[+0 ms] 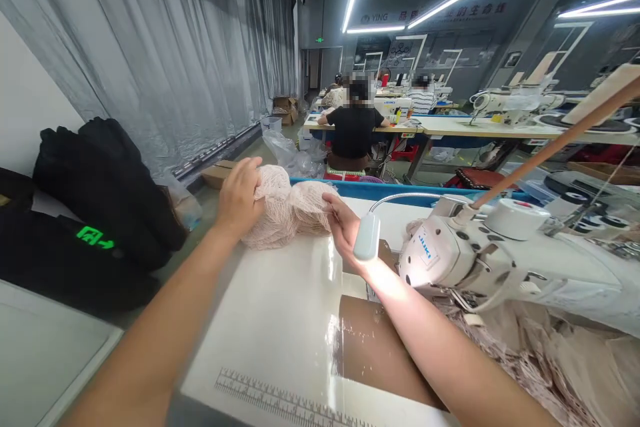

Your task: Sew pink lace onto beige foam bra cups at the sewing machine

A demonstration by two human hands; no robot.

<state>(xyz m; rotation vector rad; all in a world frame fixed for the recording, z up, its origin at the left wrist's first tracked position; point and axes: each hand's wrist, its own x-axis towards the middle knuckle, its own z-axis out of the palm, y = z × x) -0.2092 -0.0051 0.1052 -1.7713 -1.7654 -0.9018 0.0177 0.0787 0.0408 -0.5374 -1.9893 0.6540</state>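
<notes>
My left hand (239, 198) is closed on the left side of a bundle of pale pink lace fabric (290, 210) at the far edge of the white sewing table (280, 320). The fingers of my right hand (344, 225) curl on the bundle's right side, palm turned up. Both hands hold the lace just above the tabletop. A white sewing machine (475, 253) stands to the right of my right forearm, and its small lamp on a gooseneck (367, 235) hangs in front of my right wrist.
More pale lace pieces (540, 353) are heaped under and in front of the machine. A ruler strip (280, 400) is printed near the table's front edge. Black bags (100, 193) sit at the left. A person in black (353, 130) sits at a far table.
</notes>
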